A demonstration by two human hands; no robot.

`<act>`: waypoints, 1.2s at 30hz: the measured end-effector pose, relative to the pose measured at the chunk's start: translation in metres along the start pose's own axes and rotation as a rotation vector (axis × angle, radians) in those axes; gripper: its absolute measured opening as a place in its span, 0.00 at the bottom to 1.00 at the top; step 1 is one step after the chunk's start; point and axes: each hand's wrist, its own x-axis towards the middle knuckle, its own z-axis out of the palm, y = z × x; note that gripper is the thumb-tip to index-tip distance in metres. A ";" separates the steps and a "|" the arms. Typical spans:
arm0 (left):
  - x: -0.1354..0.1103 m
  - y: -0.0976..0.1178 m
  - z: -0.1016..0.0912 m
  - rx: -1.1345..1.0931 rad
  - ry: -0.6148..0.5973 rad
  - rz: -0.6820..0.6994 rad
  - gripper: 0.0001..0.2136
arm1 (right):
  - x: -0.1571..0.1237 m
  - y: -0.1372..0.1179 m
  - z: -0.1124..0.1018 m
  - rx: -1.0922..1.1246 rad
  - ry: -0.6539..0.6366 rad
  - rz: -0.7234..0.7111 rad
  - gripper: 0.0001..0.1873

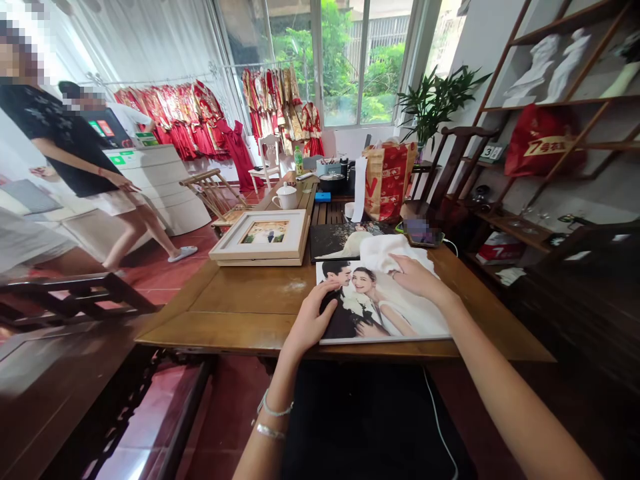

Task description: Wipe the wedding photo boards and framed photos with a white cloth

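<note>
A wedding photo panel (370, 307) with a couple on it lies flat at the table's near edge. My left hand (316, 313) rests on its left side, fingers stretched out and holding nothing. On the panel's upper right corner, my right hand (413, 277) presses a bunched white cloth (395, 250), fingers bent over it. The cloth covers part of that corner and of a darker photo panel (335, 240) lying just behind. To the left of both panels sits a thick pale frame (225, 250) with a small picture set in it.
The wooden table (240, 313) also bears a lidded white mug (286, 198), a red paper bag (390, 183), a phone (423, 233) with a cable and a small blue box (323, 197). A person (65, 133) walks at the left; another stands behind the counter (155, 180).
</note>
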 end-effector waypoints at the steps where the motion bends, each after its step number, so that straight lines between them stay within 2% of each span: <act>1: 0.000 0.000 0.000 0.002 0.000 -0.004 0.15 | -0.003 0.000 0.002 -0.024 0.021 0.017 0.24; 5: 0.001 0.001 0.000 -0.009 0.018 -0.010 0.14 | -0.017 -0.016 0.017 -0.107 0.092 0.063 0.27; 8: 0.001 0.002 0.000 -0.024 0.021 -0.018 0.14 | -0.028 -0.040 0.026 -0.145 0.103 0.023 0.28; 15: 0.001 0.007 0.002 -0.106 0.047 -0.054 0.13 | -0.063 -0.094 0.032 -0.191 0.039 -0.165 0.34; 20: 0.001 0.012 0.001 -0.109 0.039 -0.102 0.09 | -0.100 -0.109 0.026 -0.179 -0.059 -0.252 0.40; 23: 0.000 0.013 0.000 -0.060 0.046 -0.120 0.06 | -0.114 -0.096 0.012 -0.092 -0.166 -0.283 0.45; 27: 0.000 0.012 -0.002 -0.014 0.025 -0.075 0.11 | -0.114 -0.044 -0.009 0.066 -0.297 -0.253 0.44; 30: -0.001 0.010 -0.002 -0.010 0.015 -0.063 0.14 | -0.101 0.001 -0.014 0.097 -0.212 -0.131 0.40; 32: -0.001 0.008 -0.001 -0.013 0.023 -0.060 0.14 | -0.088 0.022 -0.012 0.077 -0.136 -0.086 0.38; 36: -0.002 0.005 0.000 -0.017 0.017 -0.046 0.15 | -0.054 0.035 -0.003 -0.041 -0.069 -0.097 0.37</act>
